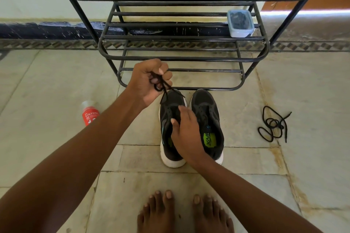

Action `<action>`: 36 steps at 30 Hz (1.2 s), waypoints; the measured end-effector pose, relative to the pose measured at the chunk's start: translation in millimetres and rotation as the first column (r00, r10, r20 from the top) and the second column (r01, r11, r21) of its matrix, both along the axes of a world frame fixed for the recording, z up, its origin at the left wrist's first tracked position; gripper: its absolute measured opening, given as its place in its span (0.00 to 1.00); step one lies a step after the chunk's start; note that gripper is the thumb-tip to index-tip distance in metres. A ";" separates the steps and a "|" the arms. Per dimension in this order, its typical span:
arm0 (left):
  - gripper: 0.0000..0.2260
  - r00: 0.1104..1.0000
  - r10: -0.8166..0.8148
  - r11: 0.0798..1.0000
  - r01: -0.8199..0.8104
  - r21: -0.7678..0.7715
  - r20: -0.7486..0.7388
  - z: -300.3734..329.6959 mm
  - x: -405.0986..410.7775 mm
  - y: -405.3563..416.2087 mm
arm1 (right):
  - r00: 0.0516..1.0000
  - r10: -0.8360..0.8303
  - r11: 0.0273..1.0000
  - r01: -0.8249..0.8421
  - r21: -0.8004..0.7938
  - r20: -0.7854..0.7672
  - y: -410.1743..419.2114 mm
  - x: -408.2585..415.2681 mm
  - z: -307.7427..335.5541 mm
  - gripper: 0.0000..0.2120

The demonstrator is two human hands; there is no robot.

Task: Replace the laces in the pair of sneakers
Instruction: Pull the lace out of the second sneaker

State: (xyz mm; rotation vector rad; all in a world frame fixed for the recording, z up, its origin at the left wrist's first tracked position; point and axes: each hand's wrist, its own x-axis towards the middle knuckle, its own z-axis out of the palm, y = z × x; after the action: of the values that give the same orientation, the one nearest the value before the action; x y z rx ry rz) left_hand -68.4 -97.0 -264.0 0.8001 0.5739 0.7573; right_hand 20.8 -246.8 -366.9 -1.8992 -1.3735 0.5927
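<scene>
Red bottle (pixel 90 113): lies on the floor (pixel 56 73) at centre left; not involved.
Left hand (pixel 149 79): raised above the toes of the shoes at frame centre, fingers curled round a gathered bunch of black lace (pixel 161 86).
Lace: limp, light cord; runs from the fist down to the left sneaker (pixel 170 119). Likely to tangle if bunched; best gripped near the stiff tip.
Left sneaker: on the floor, toe toward the shoe rack (pixel 180 56).
Right hand (pixel 186 134): rests on the left sneaker's collar, fingers spread over the eyelet area, steadying it; holds nothing.
Right sneaker (pixel 206 115): touching its pair; appears unlaced.
Loose lace (pixel 272 125): coiled on the floor at centre right, well apart.
Plastic box (pixel 240 22): on the rack, upper right; dark contents, kind unclear.
</scene>
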 end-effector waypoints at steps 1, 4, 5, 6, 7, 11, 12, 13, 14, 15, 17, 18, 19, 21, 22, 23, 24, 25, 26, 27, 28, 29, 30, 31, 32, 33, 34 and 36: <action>0.16 0.999 -0.021 1.000 0.021 0.002 0.027 3.3 2.5 -1.7 | 0.999 -0.009 0.999 0.011 0.049 -0.043 4.8 1.0 7.3 0.23; 0.16 0.991 -0.059 0.998 0.061 -0.015 0.119 10.5 10.4 -5.4 | 0.976 0.064 0.997 -0.055 0.049 -0.210 27.6 7.0 27.1 0.21; 0.16 0.988 -0.065 0.998 0.067 -0.010 0.138 12.0 12.1 -4.9 | 0.965 0.111 0.994 -0.110 0.021 -0.239 34.8 9.4 31.0 0.18; 0.17 0.987 -0.071 0.997 0.070 0.006 0.147 13.2 13.0 -3.8 | 0.957 0.154 0.988 -0.157 0.006 -0.247 40.9 12.2 33.7 0.13; 0.16 0.987 -0.072 0.997 0.069 0.024 0.145 13.6 12.9 -2.5 | 0.951 0.178 0.983 -0.183 0.007 -0.251 45.4 15.6 33.9 0.10; 0.14 0.993 0.031 0.999 -0.028 -0.020 0.117 11.4 9.0 0.8 | 0.915 0.134 0.990 -0.142 0.007 -0.381 50.4 28.1 33.1 0.13; 0.13 0.991 0.058 0.997 -0.053 -0.047 0.122 11.3 8.3 0.0 | 0.901 0.118 0.990 -0.142 -0.027 -0.417 51.6 30.5 33.4 0.18; 0.13 0.989 0.077 0.995 -0.069 -0.069 0.130 12.0 8.2 -1.3 | 0.891 0.113 0.985 -0.158 -0.068 -0.441 53.7 32.5 33.3 0.23; 0.14 0.987 0.088 0.993 -0.077 -0.085 0.135 12.9 9.0 -3.1 | 0.883 0.131 0.976 -0.194 -0.095 -0.450 56.0 34.0 32.3 0.25; 0.14 0.986 0.094 0.992 -0.082 -0.094 0.138 14.1 9.9 -4.4 | 0.875 0.170 0.966 -0.239 -0.099 -0.452 58.1 35.2 30.4 0.23; 0.13 0.987 0.098 0.993 -0.089 -0.076 0.125 17.6 11.3 -4.0 | 0.880 0.213 0.960 -0.270 -0.078 -0.425 59.4 36.3 29.9 0.10; 0.12 0.990 0.106 0.994 -0.103 -0.043 0.089 18.3 11.4 -1.9 | 0.892 0.199 0.968 -0.243 -0.062 -0.405 58.1 36.8 31.1 0.06; 0.11 0.992 0.128 0.992 -0.128 0.010 0.021 16.7 11.4 0.8 | 0.908 0.168 0.979 -0.198 -0.041 -0.384 55.5 38.1 32.8 0.05; 0.10 0.961 0.216 0.967 -0.187 0.170 -0.171 7.7 12.2 5.1 | 0.937 0.125 0.992 -0.121 0.032 -0.326 50.5 44.0 39.3 0.06; 0.09 0.927 0.262 0.948 -0.194 0.254 -0.269 -0.2 12.5 4.7 | 0.950 0.121 0.991 -0.101 0.083 -0.287 47.5 47.9 44.2 0.06; 0.09 0.887 0.292 0.929 -0.173 0.327 -0.359 -9.9 14.0 3.2 | 0.966 0.113 0.987 -0.082 0.139 -0.231 45.4 52.9 49.9 0.06; 0.09 0.850 0.295 0.919 -0.127 0.373 -0.437 -20.7 15.3 -0.4 | 0.980 0.099 0.979 -0.064 0.192 -0.174 43.8 58.0 56.3 0.06; 0.09 0.819 0.277 0.918 -0.072 0.389 -0.503 -30.5 16.6 -5.6 | 0.988 0.073 0.970 -0.039 0.241 -0.133 43.1 63.9 62.8 0.06; 0.10 0.799 0.251 0.922 -0.024 0.387 -0.547 -38.9 18.9 -11.4 | 0.993 0.037 0.960 -0.005 0.281 -0.109 42.7 71.2 69.1 0.06; 0.11 0.787 0.225 0.926 0.011 0.378 -0.574 -45.5 21.1 -16.7 | 0.995 -0.001 0.951 0.032 0.307 -0.103 42.8 78.6 74.7 0.06; 0.12 0.784 0.202 0.926 0.042 0.374 -0.588 -48.7 24.5 -21.8 | 0.992 -0.037 0.945 0.073 0.318 -0.117 42.4 86.7 78.6 0.06; 0.13 0.781 0.182 0.924 0.071 0.375 -0.598 -49.0 28.9 -27.7 | 0.987 -0.067 0.940 0.112 0.321 -0.147 40.7 95.3 82.2 0.05; 0.13 0.784 0.161 0.925 0.093 0.370 -0.599 -47.1 33.2 -33.3 | 0.979 -0.094 0.936 0.150 0.318 -0.182 39.3 103.2 83.2 0.05; 0.13 0.796 0.133 0.929 0.107 0.353 -0.590 -44.7 39.3 -38.2 | 0.970 -0.122 0.932 0.185 0.313 -0.210 36.7 112.4 83.7 0.05; 0.13 0.816 0.098 0.940 0.112 0.322 -0.569 -41.4 45.0 -42.4 | 0.963 -0.146 0.930 0.211 0.301 -0.224 35.0 120.5 81.1 0.05; 0.14 0.832 0.068 0.946 0.121 0.300 -0.551 -38.2 50.9 -45.5 | 0.958 -0.167 0.933 0.230 0.277 -0.233 33.1 128.5 77.0 0.06; 0.14 0.841 0.039 0.946 0.144 0.291 -0.540 -32.8 59.8 -48.3 | 0.952 -0.181 0.939 0.242 0.243 -0.248 29.5 138.3 73.2 0.07; 0.14 0.828 -0.006 0.924 0.219 0.313 -0.561 -23.7 80.5 -52.6 | 0.915 -0.163 0.959 0.235 0.159 -0.369 20.8 154.6 63.8 0.08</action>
State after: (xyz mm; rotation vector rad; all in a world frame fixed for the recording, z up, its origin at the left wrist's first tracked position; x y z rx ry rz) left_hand 12.1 -149.6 -287.7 1.4157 0.9076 0.5162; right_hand 175.4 -226.0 -303.2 -1.6487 -0.9560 0.6310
